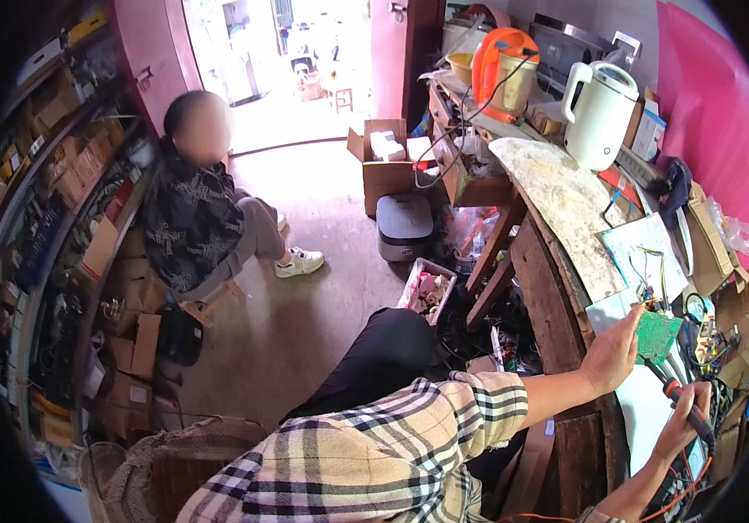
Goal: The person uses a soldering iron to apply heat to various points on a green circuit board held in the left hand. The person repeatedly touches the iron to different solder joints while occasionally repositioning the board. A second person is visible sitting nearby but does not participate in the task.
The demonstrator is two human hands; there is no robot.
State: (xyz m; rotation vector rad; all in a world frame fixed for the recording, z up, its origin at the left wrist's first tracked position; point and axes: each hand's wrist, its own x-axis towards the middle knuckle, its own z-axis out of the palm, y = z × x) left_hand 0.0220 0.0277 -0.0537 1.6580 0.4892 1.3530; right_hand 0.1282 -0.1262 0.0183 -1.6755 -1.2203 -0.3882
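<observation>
At the right, my left hand [614, 353] grips the edge of a green circuit board [658, 336] with several wires rising above it. My right hand [687, 418] is closed on a black-and-red handled tool [675, 392], apparently a soldering iron, whose dark tip end reaches up to the board's lower part; the exact contact is too small to tell. Both are over a pale work surface [632, 418] on the cluttered wooden bench, beside loose cables and small components [708, 340].
A person [191, 218] sits on a low stool at left, before crammed shelves [65, 192]. A white kettle [599, 118] and an orange appliance [501, 83] stand on the bench's far part. Boxes [383, 174], a grey appliance [405, 227] and a bin [427, 292] are on the floor.
</observation>
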